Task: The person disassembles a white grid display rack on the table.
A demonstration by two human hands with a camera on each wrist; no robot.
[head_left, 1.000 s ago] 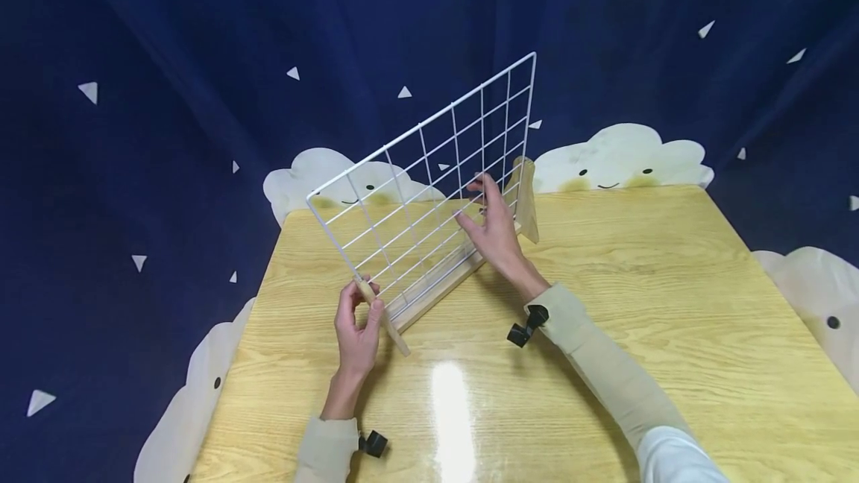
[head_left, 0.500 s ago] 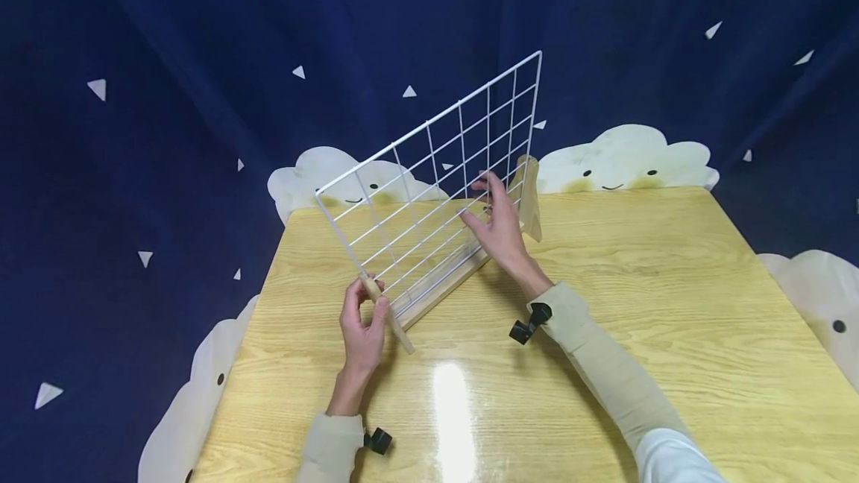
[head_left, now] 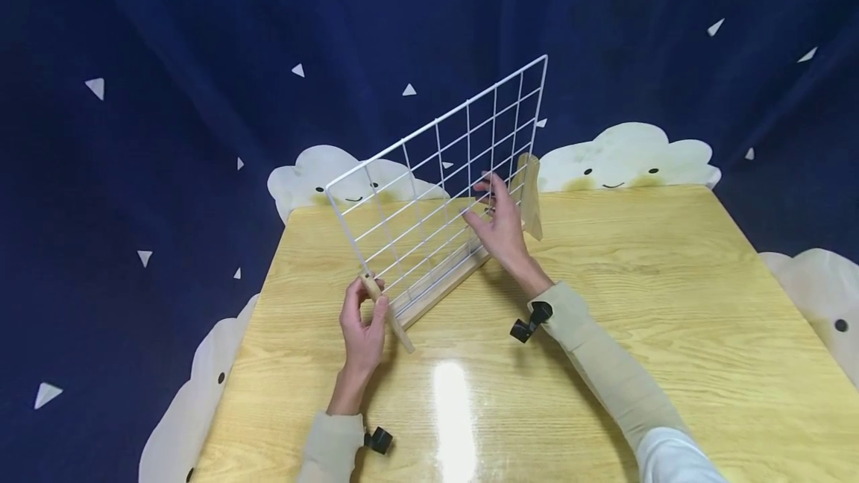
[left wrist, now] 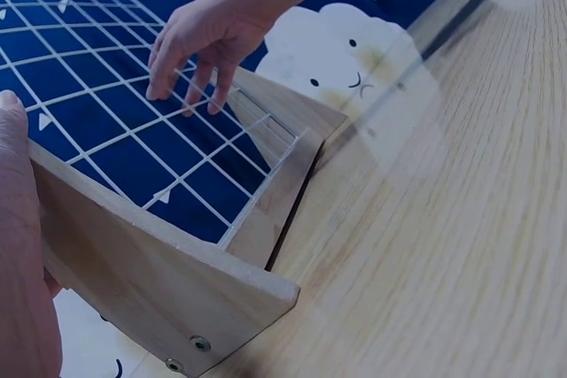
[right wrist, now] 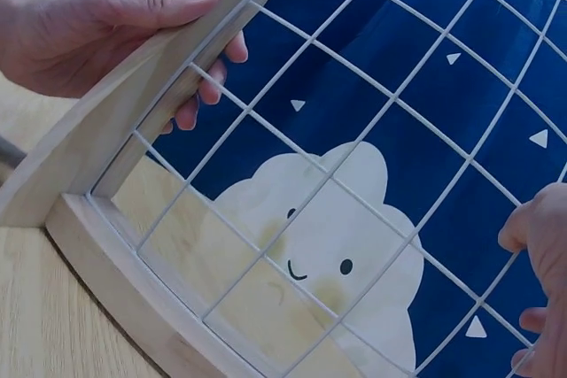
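From where I stand, a dark blue curtain (head_left: pixel 403 10) fills the back of the room, and in front of it spreads the pale wooden worktop (head_left: pixel 711 304), with a bright reflection on its near part. On it, left of the middle, stands a white wire grid (head_left: pixel 440 159), its face turned toward the person's near right and its top rail raised well above the wood. Its long axis runs slantwise, from near left to far right, and the lower edge follows a wooden base bar (head_left: pixel 443 291) lying along the same line. Beige sleeves cover the forearms. White smiling clouds show beyond the worktop's far edge, one of them (head_left: pixel 624 159) to the right of the grid. A wooden piece closes each end: the far end piece (head_left: pixel 530 196) stands up behind the right hand (head_left: pixel 499 233), the near end piece (left wrist: pixel 168 263) is at the left hand (head_left: pixel 362 330). That left hand has the near end piece pinched, thumb on one side, fingers round the other. The right hand is at the grid, its fingers loosely bent and well apart from the thumb; whether they touch the wires I cannot tell. Two small round metal fasteners (left wrist: pixel 200 343) sit low on the near end piece
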